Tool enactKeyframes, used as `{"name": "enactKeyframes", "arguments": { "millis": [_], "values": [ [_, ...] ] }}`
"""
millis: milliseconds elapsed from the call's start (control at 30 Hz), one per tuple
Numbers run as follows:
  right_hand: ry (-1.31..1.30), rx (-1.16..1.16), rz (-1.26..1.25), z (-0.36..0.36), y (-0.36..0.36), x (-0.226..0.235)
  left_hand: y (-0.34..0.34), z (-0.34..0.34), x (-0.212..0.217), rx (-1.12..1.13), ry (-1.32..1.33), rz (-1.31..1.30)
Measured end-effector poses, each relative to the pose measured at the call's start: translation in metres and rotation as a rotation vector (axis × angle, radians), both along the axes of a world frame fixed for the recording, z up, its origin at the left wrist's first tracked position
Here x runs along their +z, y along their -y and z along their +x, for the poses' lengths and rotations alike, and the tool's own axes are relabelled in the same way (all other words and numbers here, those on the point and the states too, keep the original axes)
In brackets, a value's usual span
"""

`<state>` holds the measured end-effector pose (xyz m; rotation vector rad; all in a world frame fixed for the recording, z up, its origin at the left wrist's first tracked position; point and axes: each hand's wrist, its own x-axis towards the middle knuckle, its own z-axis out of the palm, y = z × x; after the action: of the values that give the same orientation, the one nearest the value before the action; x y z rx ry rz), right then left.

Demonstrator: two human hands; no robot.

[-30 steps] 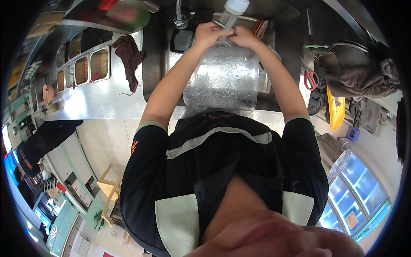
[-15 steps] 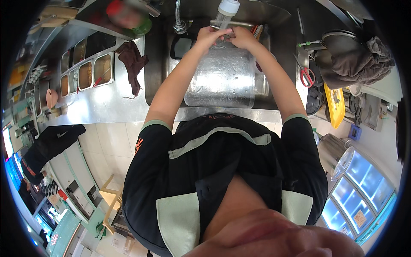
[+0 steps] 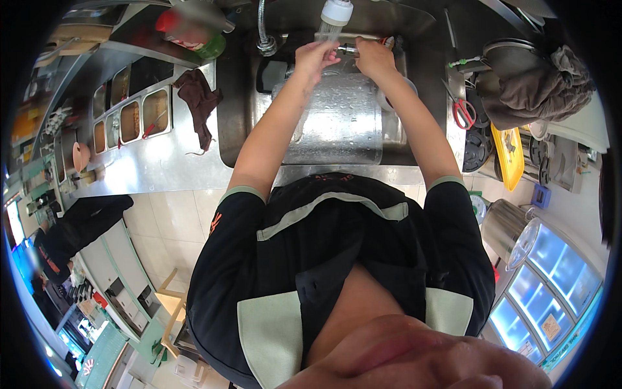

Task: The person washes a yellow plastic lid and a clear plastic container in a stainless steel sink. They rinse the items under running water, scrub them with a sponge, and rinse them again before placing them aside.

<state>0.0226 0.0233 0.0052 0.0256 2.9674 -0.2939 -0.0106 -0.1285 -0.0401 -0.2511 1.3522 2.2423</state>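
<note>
Under running water from a white spray tap (image 3: 337, 11), my two hands meet at the far side of the sink. My right hand (image 3: 376, 59) is closed on a small shiny metal fitting (image 3: 348, 49) that points left. At its other end is my left hand (image 3: 313, 59), fingers curled in beside the stream; what they pinch, if anything, is hidden. Below both hands a large clear plastic container (image 3: 334, 123), wet with drops, lies on its side in the metal sink (image 3: 233, 139).
Left of the sink are a brown cloth (image 3: 197, 104) and several food pans (image 3: 155, 110) set in the counter. To the right are red-handled scissors (image 3: 464, 114), a yellow tray (image 3: 508, 155) and a dark cloth (image 3: 538, 97) over a pot. Another person (image 3: 71, 227) stands far left.
My hands have drawn apart a little: the left has shifted left and the metal fitting between them now shows. The container has barely moved.
</note>
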Motion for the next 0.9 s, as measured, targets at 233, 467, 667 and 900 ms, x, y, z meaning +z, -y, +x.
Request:
{"name": "enactKeyframes", "arguments": {
  "millis": [233,467,667,900],
  "values": [
    [-0.115,0.000,0.054,0.006,-0.017,-0.006,-0.003,-0.007,-0.004,-0.063,0.233,0.182],
    [-0.210,-0.036,0.210,0.014,-0.024,-0.008,0.006,-0.013,-0.004,-0.033,0.290,0.070],
    [-0.121,-0.110,0.108,0.014,-0.050,-0.018,0.009,-0.012,0.001,0.027,0.244,0.148],
    [-0.018,-0.147,0.015,0.024,-0.050,-0.020,0.005,-0.008,0.009,-0.070,0.172,0.250]
  ]
}}
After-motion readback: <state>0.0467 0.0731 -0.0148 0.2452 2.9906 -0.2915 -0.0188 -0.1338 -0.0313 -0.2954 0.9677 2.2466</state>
